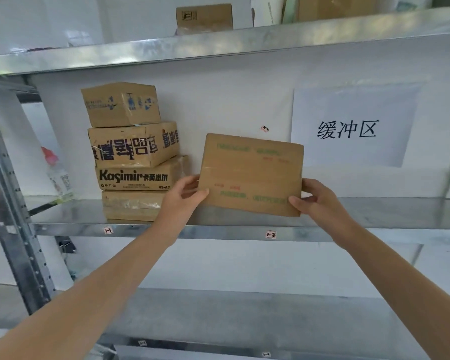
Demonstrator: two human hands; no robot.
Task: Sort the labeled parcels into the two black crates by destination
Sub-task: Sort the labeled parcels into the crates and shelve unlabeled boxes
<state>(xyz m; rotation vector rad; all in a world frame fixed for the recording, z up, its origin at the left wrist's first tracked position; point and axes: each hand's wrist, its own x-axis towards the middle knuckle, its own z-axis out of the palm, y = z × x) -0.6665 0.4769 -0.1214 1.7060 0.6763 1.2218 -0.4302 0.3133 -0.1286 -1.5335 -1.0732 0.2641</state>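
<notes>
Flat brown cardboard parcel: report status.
Left grip, right grip holding flat brown cardboard parcel by lower corners. At grey metal shelf. Stacked cardboard boxes close left.

Single wide-angle view from the head, facing straight ahead at a metal rack [24, 255], roughly level with its middle shelf [374, 211]. Arm's length away, with left hand [186, 196] and right hand [316, 198] near frame centre.
</notes>
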